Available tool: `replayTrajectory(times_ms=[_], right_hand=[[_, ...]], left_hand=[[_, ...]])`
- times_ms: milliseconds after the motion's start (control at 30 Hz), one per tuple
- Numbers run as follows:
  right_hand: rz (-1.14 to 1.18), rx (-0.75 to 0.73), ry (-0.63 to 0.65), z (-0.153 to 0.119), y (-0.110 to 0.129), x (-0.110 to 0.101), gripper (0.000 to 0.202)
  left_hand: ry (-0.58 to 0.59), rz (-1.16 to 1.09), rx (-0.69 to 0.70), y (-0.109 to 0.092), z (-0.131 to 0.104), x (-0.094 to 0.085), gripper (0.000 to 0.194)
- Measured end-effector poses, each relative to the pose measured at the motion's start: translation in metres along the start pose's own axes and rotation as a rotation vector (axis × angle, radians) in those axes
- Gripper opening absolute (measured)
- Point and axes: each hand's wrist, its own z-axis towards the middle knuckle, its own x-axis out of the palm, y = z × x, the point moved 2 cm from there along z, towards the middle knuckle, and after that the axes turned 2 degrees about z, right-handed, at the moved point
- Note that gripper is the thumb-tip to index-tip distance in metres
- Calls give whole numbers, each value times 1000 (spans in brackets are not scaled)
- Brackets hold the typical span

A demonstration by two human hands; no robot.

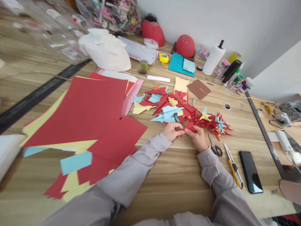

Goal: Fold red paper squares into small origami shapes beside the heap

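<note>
Two grey sleeves (131,175) lay nearest, running forward over the wooden table (169,191) to two bare hands. Between them, just in front of the heap, was one piece of folded red paper (190,126). Its long axis ran roughly left to right, from one hand to the other, with the broader part at the right; fingers covered so much that I could not tell which end was its tip. Left hand (172,131) pinched the left end between thumb and fingers; right hand (198,138) pinched the other, thumb on top.

Beyond them spread a heap of folded paper (164,105), red, blue and yellow, too tangled to count; one blue plane (168,114) at its front pointed right. Large red sheets (94,106) overlapped on the left.

Right of the right hand were one pair of scissors (214,147), one yellow cutter (232,167) and one phone (250,172). Farther back sat one tape measure (164,58) and one brown square (198,89).
</note>
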Motion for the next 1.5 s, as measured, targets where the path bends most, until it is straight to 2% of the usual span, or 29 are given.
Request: replayTrajectory(times_ms=[267,467,600,700,967,1233,1500], right_hand=[[181,76,-34,4,-14,-2,32],[273,91,-60,5,-11,0,32],[376,84,-122,5,-8,-1,29],[352,67,-151,5,-7,-2,25],[106,-17,-115,1,-5,2,22],[148,11,-133,0,-5,4,25],[296,52,-125,1,-6,6,24]], left_hand=[[3,-5,-16,0,1,0,34],[-2,16,-14,0,0,1,33],[23,5,-16,0,0,-1,34],[40,-30,-18,-1,1,-2,37],[5,-46,10,3,1,1,37],[28,-26,-1,4,0,0,33],[15,-40,-17,-1,-1,1,35]])
